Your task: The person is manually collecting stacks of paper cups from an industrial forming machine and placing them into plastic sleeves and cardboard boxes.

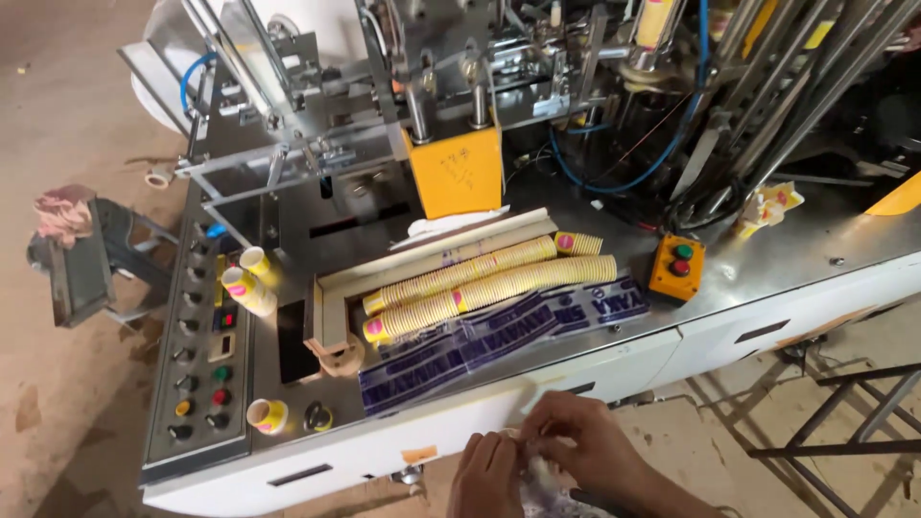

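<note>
My left hand [486, 472] and my right hand [583, 443] are together at the bottom edge, just in front of the machine's white front panel [614, 369]. Both hands pinch a crumpled piece of clear plastic wrap [540, 477], partly hidden between the fingers. On the machine's steel top, above my hands, two long nested stacks of yellow paper cups [489, 284] lie on their sides in a wooden L-shaped rack [331, 317]. Flat clear plastic sleeves with blue print [499, 338] lie in front of the stacks.
A control panel with knobs and coloured buttons [203, 355] runs along the machine's left side. Loose yellow cups [248, 280] and a single cup [268, 415] stand near it. An orange button box [676, 266] sits to the right. A metal frame [844, 412] stands on the dirt floor.
</note>
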